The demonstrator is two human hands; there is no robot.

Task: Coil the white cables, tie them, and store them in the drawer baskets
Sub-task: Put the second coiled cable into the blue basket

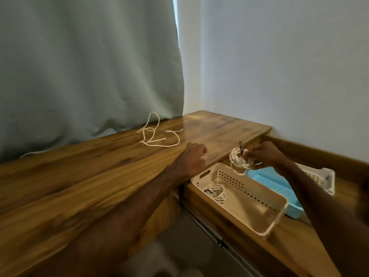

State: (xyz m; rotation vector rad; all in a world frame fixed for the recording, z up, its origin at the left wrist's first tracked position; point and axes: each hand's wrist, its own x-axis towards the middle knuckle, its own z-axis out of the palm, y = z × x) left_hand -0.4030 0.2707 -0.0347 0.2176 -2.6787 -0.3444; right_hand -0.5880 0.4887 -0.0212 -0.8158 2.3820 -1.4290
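Observation:
My right hand pinches a coiled white cable bound with a dark tie, holding it above the open drawer between the cream basket and the blue basket. A second tied coil lies inside the cream basket at its near-left end. My left hand rests on the wooden tabletop at its front edge, fingers curled, holding nothing that I can see. One loose, uncoiled white cable lies on the tabletop near the curtain.
The pulled-out wooden drawer also holds a white basket behind the blue one. A grey-green curtain hangs behind the tabletop on the left; a white wall stands at the right.

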